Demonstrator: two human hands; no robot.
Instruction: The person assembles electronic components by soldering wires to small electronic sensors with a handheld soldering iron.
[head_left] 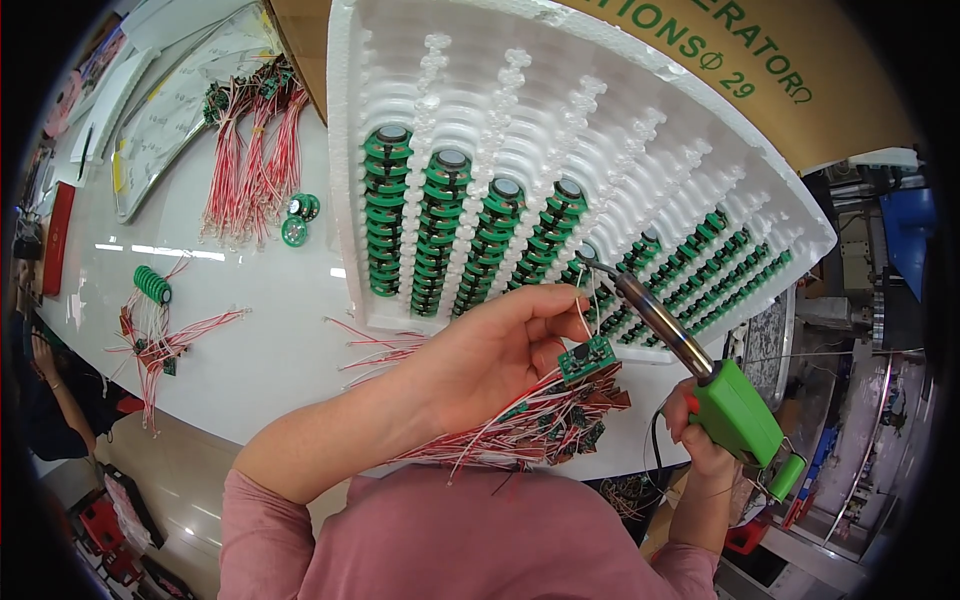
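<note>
soldering a wire end held at the iron's tip

the left hand is closed in a pinch on a small green circuit board and on a thin wire that rises from it toward the tip of the soldering iron. the right hand is wrapped around the iron's green handle, the barrel angled up and to the left. a bundle of red and white wires with more boards hangs beneath the left hand, above the edge of the white counter. behind it lies a white foam tray with rows of stacked green parts. for a clean joint, the board is best kept steady and the tip laid briefly on wire and pad together. fingers are best kept back from the hot barrel, and the loose wires clear of it.
</note>
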